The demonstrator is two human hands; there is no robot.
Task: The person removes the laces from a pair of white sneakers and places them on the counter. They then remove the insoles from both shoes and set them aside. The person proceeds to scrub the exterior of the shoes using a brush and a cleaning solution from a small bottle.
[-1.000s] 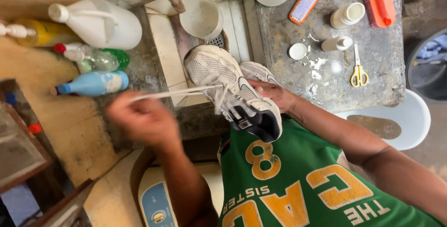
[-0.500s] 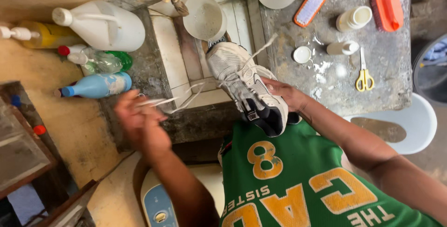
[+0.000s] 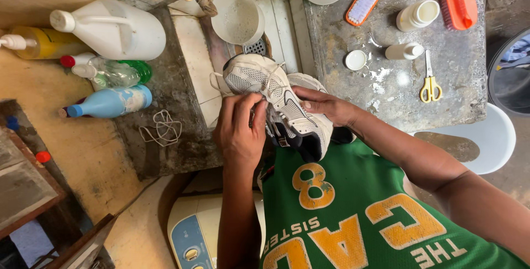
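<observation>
At a stained grey table (image 3: 452, 81) beside a tiled sink (image 3: 193, 53), a person holds a white sneaker (image 3: 276, 100) over the sink's edge, close to the chest. The left hand (image 3: 240, 131) curls over its laces, grip pinched on them, while the right hand (image 3: 326, 106) clasps the shoe's side. A loose white lace (image 3: 161, 128) lies nearby; the sneaker's heel is hidden against the green jersey (image 3: 359, 219).

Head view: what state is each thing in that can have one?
Sneaker: held over the sink, part unlaced.
Loose lace: off the shoe, lying on the ledge.
Left hand: fingers at the laces.
Right hand: gripping the sneaker's side.
White bottle: open.
Scissors: closed.
</observation>
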